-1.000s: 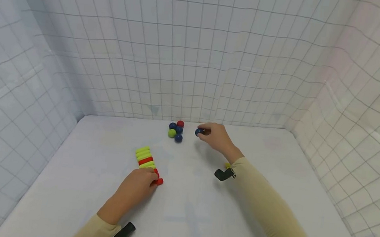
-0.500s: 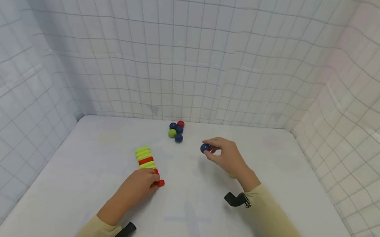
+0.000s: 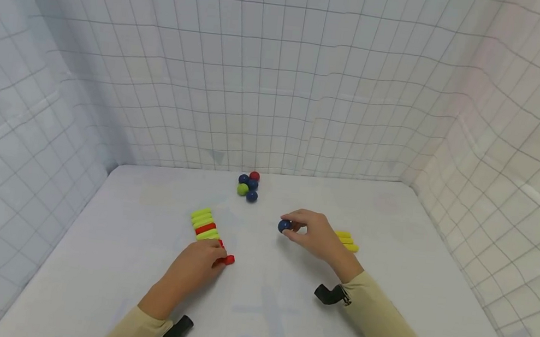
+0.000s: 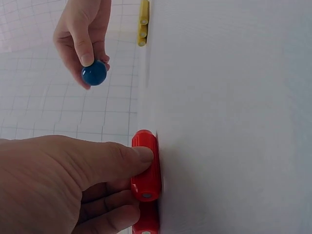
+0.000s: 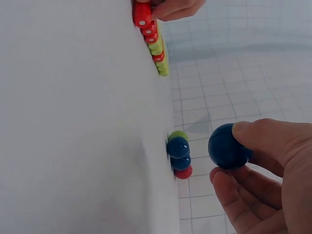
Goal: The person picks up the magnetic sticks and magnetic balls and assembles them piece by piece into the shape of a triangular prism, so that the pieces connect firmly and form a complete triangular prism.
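My right hand pinches a dark blue ball between thumb and fingers, holding it above the white table. My left hand pinches a red ribbed rod with a round grey end, the thumb lying on its side. This rod is at the near end of a row of yellow-green rods and red rods, partly hidden by the left hand. In the left wrist view, a second red rod lies right beside the pinched one.
Toward the back stands a cluster of balls: several blue balls, a green ball and a red ball. Yellow rods lie right of my right hand, partly behind it. A white grid-lined cloth walls the back and sides.
My right hand has brought the blue ball from the back of the table toward me, uncovering the yellow rods. The left hand keeps its place; its red rod has shifted slightly right.
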`<state>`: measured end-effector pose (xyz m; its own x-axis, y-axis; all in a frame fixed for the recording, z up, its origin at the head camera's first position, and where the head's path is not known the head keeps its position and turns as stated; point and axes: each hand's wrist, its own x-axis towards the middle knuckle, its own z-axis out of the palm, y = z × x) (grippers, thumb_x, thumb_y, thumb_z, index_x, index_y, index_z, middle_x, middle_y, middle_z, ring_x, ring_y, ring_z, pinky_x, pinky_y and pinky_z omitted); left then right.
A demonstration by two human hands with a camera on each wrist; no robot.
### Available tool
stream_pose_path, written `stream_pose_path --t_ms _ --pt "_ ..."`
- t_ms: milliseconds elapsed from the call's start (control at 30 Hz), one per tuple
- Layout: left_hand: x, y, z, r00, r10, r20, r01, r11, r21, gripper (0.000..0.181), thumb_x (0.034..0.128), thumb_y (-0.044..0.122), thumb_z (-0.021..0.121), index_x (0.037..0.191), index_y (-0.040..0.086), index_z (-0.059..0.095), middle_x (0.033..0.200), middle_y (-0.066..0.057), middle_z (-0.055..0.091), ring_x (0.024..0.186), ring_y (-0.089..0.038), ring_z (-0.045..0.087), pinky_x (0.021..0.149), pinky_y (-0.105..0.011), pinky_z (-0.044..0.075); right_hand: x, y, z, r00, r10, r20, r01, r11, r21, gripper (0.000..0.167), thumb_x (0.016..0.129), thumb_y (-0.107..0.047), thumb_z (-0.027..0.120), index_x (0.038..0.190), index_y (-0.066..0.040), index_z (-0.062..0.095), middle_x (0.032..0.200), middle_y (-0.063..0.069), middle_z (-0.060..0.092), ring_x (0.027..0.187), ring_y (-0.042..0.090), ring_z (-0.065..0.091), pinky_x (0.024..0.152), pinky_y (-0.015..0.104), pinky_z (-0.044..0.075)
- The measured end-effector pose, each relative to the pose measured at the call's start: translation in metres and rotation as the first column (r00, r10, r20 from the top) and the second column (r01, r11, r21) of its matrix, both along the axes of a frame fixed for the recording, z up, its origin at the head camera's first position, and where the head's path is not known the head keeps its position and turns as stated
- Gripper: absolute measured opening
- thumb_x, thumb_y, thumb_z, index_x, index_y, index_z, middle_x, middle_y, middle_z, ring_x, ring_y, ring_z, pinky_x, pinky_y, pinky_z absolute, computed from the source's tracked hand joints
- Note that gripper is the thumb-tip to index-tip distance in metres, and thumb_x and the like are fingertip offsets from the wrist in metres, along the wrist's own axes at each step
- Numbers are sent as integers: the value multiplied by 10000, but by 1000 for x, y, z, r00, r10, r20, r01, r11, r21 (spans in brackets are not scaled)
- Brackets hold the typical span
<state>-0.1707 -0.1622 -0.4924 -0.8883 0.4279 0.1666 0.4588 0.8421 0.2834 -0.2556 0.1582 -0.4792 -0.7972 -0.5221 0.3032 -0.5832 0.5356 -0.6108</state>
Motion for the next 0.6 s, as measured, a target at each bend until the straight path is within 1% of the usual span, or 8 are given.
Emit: stream_pose_path --t_ms 100,167,333,467,600 --pt "0 -1 -2 1000 -4 -11 4 1000 8 122 878 52 904 924 98 800 853 11 683 811 -185 630 826 -406 608 1 -4 -4 1000 16 21 -17 1000 7 349 985 -117 820 1319 -36 764 1217 7 749 964 119 677 887 419 613" --pt "-1 -1 -3 1000 -8 -6 8 1000 10 124 875 53 907 942 91 809 868 -2 699 825 -193 642 839 -412 611 2 -5 -9 999 27 29 -27 1000 3 345 985 -101 813 1318 -28 762 1223 21 748 962 122 676 882 416 613" --pt "-1 -1 -6 1000 -7 2 7 1000 3 138 871 66 917 966 102 823 886 -1 719 843 -189 658 856 -407 615 2 -9 -23 999 45 31 -45 999 -9 341 972 -72 813 1306 -23 764 1201 24 745 954 114 668 867 339 602" --pt "-2 -2 -7 1000 -12 -18 12 1000 -6 149 867 75 923 977 105 828 890 1 723 847 -186 662 857 -404 615 2 -13 -34 999 19 28 -18 1000 -25 348 962 -70 822 1303 -35 764 1189 19 751 957 113 673 866 315 590" --pt "-2 -2 -9 999 -24 -29 24 1000 2 138 870 73 919 961 111 822 878 10 715 843 -187 658 846 -400 613 4 -15 -45 998 -32 61 35 999 -38 339 960 -109 832 1292 -86 768 1194 -18 753 978 92 675 884 323 584"
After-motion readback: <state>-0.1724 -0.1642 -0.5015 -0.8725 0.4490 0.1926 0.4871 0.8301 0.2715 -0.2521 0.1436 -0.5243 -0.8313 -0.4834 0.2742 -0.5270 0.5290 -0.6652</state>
